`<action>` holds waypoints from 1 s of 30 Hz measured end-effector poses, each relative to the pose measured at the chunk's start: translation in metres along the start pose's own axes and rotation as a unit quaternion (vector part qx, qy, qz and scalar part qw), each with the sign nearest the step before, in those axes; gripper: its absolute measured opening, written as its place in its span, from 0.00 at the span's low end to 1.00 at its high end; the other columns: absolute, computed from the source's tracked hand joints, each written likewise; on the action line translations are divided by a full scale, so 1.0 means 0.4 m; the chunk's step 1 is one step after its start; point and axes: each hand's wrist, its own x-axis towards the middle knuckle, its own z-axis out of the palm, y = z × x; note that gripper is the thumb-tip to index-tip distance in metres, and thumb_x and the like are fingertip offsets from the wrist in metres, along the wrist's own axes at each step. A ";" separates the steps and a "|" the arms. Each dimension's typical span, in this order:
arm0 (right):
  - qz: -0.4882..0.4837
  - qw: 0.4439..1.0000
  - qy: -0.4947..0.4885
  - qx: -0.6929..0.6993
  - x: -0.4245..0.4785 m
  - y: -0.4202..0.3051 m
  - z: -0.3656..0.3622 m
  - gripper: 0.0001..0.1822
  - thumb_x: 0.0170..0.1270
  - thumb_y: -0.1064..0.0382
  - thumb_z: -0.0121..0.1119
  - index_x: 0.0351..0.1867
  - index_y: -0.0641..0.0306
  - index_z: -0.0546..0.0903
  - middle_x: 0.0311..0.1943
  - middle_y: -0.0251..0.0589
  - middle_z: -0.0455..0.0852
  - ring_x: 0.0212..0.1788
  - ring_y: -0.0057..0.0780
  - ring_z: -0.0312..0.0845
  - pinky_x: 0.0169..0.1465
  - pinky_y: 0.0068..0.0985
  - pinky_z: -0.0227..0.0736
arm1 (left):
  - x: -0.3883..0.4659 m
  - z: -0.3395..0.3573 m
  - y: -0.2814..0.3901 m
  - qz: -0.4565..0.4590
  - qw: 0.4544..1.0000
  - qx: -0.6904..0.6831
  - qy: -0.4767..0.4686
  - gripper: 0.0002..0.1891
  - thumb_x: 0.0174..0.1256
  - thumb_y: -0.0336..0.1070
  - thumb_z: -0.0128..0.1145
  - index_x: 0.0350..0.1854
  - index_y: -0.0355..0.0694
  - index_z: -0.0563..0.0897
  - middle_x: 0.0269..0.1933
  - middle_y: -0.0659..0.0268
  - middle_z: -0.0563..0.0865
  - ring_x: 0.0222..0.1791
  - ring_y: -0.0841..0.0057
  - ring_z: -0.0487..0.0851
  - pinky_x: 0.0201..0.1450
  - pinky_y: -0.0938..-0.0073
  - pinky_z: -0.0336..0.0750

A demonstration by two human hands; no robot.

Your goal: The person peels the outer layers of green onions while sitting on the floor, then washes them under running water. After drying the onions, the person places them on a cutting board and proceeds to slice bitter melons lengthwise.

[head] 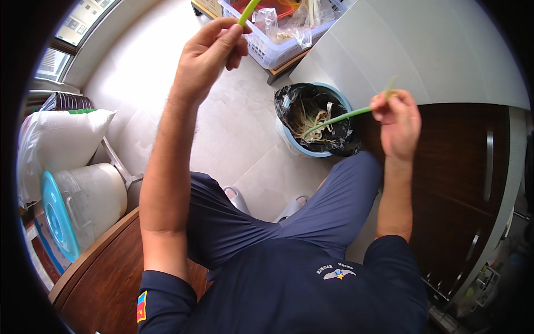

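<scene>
My left hand (219, 48) is raised near the top of the view, thumb and fingers closed on a light green stalk (249, 11), apparently a scallion, that runs out of the picture. On the right, my right hand (398, 119) pinches a long green scallion leaf (348, 116). One end of that leaf slants down over the waste bin, and a thin, blurred tip sticks up past my fingers. Below it stands the light blue bin (327, 153), lined with a black plastic bag (292, 95). Dry, stringy plant scraps (319, 125) lie inside; whether the leaf touches them I cannot tell.
A lilac plastic basket (271, 58) with clear bags sits on a low stand (288, 69) at the top. Dark wooden cabinets (454, 154) line the right. At left are a white sack (62, 142) and a lidded tub (96, 188). My legs flank the tiled floor (233, 125).
</scene>
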 end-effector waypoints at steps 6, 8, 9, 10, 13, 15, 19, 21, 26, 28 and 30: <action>0.099 0.963 -0.066 -0.240 0.008 0.450 -0.061 0.04 0.74 0.68 0.57 0.40 0.66 0.79 0.31 0.37 0.87 0.33 0.19 0.81 0.39 0.21 0.77 | -0.034 -0.016 0.075 0.032 0.997 0.073 -0.013 0.12 0.82 0.36 0.54 0.55 0.34 0.85 0.33 0.65 0.85 0.29 0.84 0.78 0.32 0.82 0.73; 0.000 0.868 -0.139 -0.477 -0.001 0.542 -0.037 0.08 0.66 0.64 0.62 0.37 0.69 0.81 0.31 0.54 0.87 0.32 0.44 0.85 0.41 0.35 0.80 | -0.060 -0.025 0.105 0.035 0.994 0.101 -0.010 0.13 0.83 0.36 0.51 0.56 0.33 0.83 0.33 0.64 0.84 0.29 0.84 0.77 0.32 0.82 0.71; -0.012 0.826 -0.189 -0.531 -0.004 0.598 -0.064 0.09 0.66 0.64 0.58 0.39 0.68 0.83 0.37 0.58 0.88 0.42 0.60 0.85 0.48 0.44 0.81 | -0.066 -0.026 0.112 0.038 0.991 0.127 -0.013 0.14 0.84 0.37 0.49 0.57 0.34 0.83 0.34 0.65 0.84 0.29 0.84 0.77 0.32 0.83 0.70; 0.022 0.802 -0.200 -0.562 0.004 0.634 -0.056 0.09 0.65 0.63 0.60 0.39 0.67 0.84 0.37 0.59 0.88 0.43 0.59 0.85 0.50 0.45 0.81 | -0.083 -0.035 0.116 0.039 0.988 0.146 -0.016 0.14 0.84 0.36 0.49 0.57 0.33 0.82 0.35 0.64 0.84 0.30 0.83 0.77 0.34 0.82 0.71; 0.127 0.654 -0.283 -0.690 0.030 0.726 -0.063 0.09 0.59 0.65 0.64 0.38 0.66 0.89 0.41 0.58 0.90 0.47 0.55 0.87 0.54 0.44 0.82 | -0.110 -0.050 0.123 0.002 0.991 0.134 0.014 0.12 0.82 0.32 0.52 0.56 0.32 0.83 0.36 0.63 0.86 0.34 0.82 0.81 0.37 0.81 0.75; 0.153 0.624 -0.299 -0.706 0.043 0.743 -0.030 0.10 0.55 0.66 0.68 0.38 0.64 0.92 0.43 0.56 0.91 0.49 0.50 0.89 0.56 0.41 0.83 | -0.128 -0.063 0.133 -0.013 0.989 0.148 0.006 0.11 0.81 0.30 0.52 0.56 0.32 0.83 0.39 0.63 0.86 0.37 0.81 0.82 0.40 0.80 0.76; 0.176 0.553 -0.352 -0.734 0.080 0.593 0.103 0.10 0.55 0.67 0.66 0.38 0.64 0.92 0.42 0.56 0.92 0.49 0.51 0.89 0.57 0.41 0.82 | -0.186 -0.110 0.154 -0.022 0.978 0.207 0.013 0.09 0.80 0.27 0.53 0.54 0.32 0.83 0.42 0.64 0.86 0.39 0.80 0.82 0.41 0.79 0.77; 0.086 0.543 -0.320 -0.772 0.075 0.496 0.092 0.14 0.61 0.56 0.66 0.36 0.66 0.92 0.41 0.55 0.92 0.46 0.50 0.89 0.53 0.42 0.82 | -0.190 -0.126 0.159 -0.033 0.976 0.213 0.008 0.08 0.79 0.26 0.54 0.52 0.31 0.83 0.43 0.63 0.86 0.39 0.80 0.82 0.42 0.78 0.77; -0.035 0.682 -0.257 -0.683 0.096 0.191 0.147 0.16 0.66 0.54 0.65 0.29 0.65 0.88 0.33 0.52 0.88 0.38 0.54 0.85 0.45 0.44 0.79 | -0.238 -0.183 0.166 -0.051 0.971 0.231 0.013 0.07 0.79 0.26 0.54 0.51 0.30 0.83 0.42 0.63 0.85 0.40 0.79 0.82 0.42 0.78 0.77; -0.083 0.732 -0.204 -0.645 0.103 0.091 0.165 0.12 0.65 0.56 0.67 0.30 0.64 0.88 0.32 0.51 0.87 0.35 0.51 0.84 0.41 0.43 0.78 | -0.251 -0.203 0.164 -0.060 0.971 0.230 0.016 0.07 0.79 0.26 0.54 0.51 0.30 0.82 0.42 0.63 0.84 0.39 0.79 0.82 0.42 0.78 0.76; -0.143 0.780 -0.122 -0.597 0.111 0.026 0.205 0.10 0.63 0.59 0.69 0.39 0.64 0.87 0.34 0.48 0.87 0.36 0.49 0.84 0.41 0.42 0.78 | -0.266 -0.206 0.168 -0.072 0.972 0.221 0.029 0.07 0.79 0.26 0.53 0.49 0.30 0.83 0.41 0.64 0.84 0.40 0.79 0.82 0.42 0.78 0.76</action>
